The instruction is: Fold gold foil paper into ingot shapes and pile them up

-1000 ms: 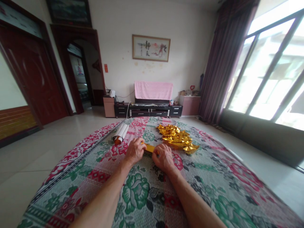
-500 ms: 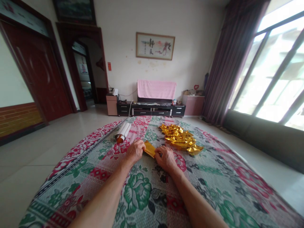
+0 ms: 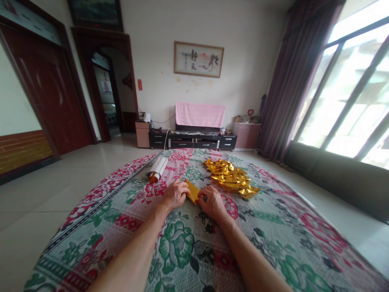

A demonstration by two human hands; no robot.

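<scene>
At a cloth-covered table, we hold a folded strip of gold paper (image 3: 192,192) with both bare hands, low over the middle of the floral tablecloth (image 3: 176,245). Our left hand (image 3: 175,194) has its fingers closed on the strip's left side; our right hand (image 3: 212,200) pinches the lower right end, thumb and forefinger together. The two hands are near each other but apart, with the strip slanting across the gap between them.

Just beyond our right hand, toward the table's far right edge, folded gold-foil ingots (image 3: 232,177) lie heaped, their creased sides catching the light. Toward the far left edge, beyond our left hand, a white paper roll (image 3: 158,167) rests on its side, orange-brown showing in its near end. Past the table's far edge, a pink cloth (image 3: 199,114) hangs above a black TV cabinet (image 3: 193,142).
</scene>
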